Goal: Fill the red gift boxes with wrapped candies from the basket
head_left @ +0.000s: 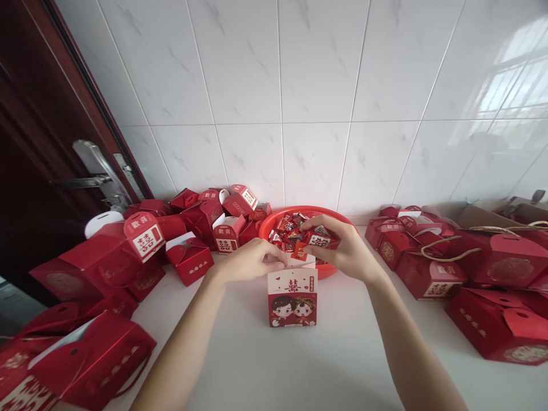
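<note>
An upright gift box (293,302), printed with two cartoon figures and a red double-happiness sign, stands on the white table with its top open. My left hand (250,264) is at its upper left edge, fingers bent against the rim; part of the grip is hidden behind the hand. Above the box's right side, my right hand (346,246) pinches several red-wrapped candies (319,242) between thumb and fingers. Directly behind the box sits a red plastic basket (333,213) holding many more wrapped candies (287,226).
Red gift boxes (190,260) crowd the left side of the table (257,365). More red boxes (492,328), some with rope handles (449,245), stand on the right near a cardboard box (479,214). A tiled wall (314,160) rises behind; a dark door (38,114) is at left.
</note>
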